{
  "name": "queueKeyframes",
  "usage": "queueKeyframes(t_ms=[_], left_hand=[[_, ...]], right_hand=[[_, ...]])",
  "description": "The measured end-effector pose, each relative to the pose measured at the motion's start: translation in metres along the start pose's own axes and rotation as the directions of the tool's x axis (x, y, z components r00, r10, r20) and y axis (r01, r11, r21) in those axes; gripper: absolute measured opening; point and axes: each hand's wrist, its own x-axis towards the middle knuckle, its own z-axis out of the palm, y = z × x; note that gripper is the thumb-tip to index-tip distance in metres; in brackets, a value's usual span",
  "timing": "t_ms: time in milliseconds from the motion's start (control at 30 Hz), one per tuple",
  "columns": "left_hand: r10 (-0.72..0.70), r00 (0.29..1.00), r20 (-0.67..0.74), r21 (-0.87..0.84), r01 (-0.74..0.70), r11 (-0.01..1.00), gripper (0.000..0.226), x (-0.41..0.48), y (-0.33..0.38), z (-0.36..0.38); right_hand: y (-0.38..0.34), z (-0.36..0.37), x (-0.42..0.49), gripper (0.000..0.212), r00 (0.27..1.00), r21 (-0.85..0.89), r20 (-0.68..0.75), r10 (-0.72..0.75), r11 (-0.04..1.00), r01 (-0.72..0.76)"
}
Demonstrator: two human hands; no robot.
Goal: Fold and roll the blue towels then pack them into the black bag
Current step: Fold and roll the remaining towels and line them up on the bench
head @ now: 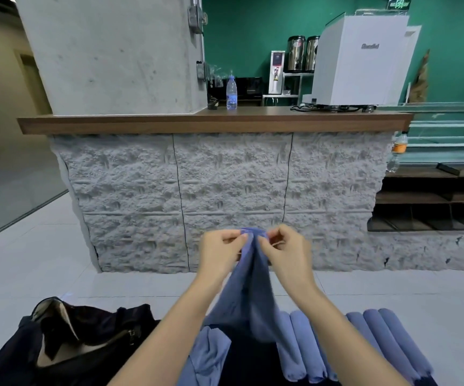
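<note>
Head view, the only one supplied: the left hand (221, 250) and the right hand (285, 253) were found raised close together above the lap area, with one blue towel (249, 291) hung between them. The top edge of this towel was pinched by the left fingers (235, 238) and the right fingers (274, 235), all curled tight on the cloth; the remainder was seen hanging loose and unfolded, its lower end reaching the dark surface (249, 360) below, the nature of which could not be determined. Several rolled towels (375, 338) were noted lying side by side on the right, touching one another, their rolling judged complete. A further loose towel (210, 355) was observed crumpled at lower centre, neither folded nor rolled. The black bag (91, 338) was found at lower left, well apart from the rolls, its mouth gaping and a pale lining exposed; no towel could be made out inside it, though much of its interior was hidden. The task was therefore judged to be partly done: rolling well advanced, with at least the held towel and the crumpled one outstanding, and the packing stage not yet begun as far as could be seen.
</note>
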Motion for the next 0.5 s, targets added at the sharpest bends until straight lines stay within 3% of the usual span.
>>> queueKeyframes(t_ms=[200,300,367,433,500], left_hand=[[0.118,0.992,0.045,0.059,-0.121,0.991,0.016,-0.012,0.007,0.008],[0.126,0.982,0.142,-0.038,-0.122,0.992,0.009,-0.017,0.009,0.002],[0.127,0.979,0.159,-0.059,-0.119,0.991,0.019,-0.015,0.008,-0.005],[0.135,0.978,0.161,-0.053,-0.128,0.990,0.025,-0.013,0.007,-0.013],[0.131,0.967,0.218,-0.048,-0.123,0.991,0.024,-0.012,0.008,-0.021]], right_hand=[[-0.016,0.001,-0.011,0.009,0.998,-0.043,0.025,-0.059,0.997,0.060],[-0.016,-0.004,-0.015,0.020,0.978,0.234,0.206,0.016,0.970,-0.066],[-0.012,-0.018,-0.013,0.024,0.974,0.317,0.226,0.010,0.945,-0.083],[0.002,-0.041,-0.002,0.018,0.976,0.133,0.182,-0.115,0.987,0.092],[0.015,-0.063,0.009,0.033,0.919,-0.126,0.348,-0.184,0.962,0.241]])
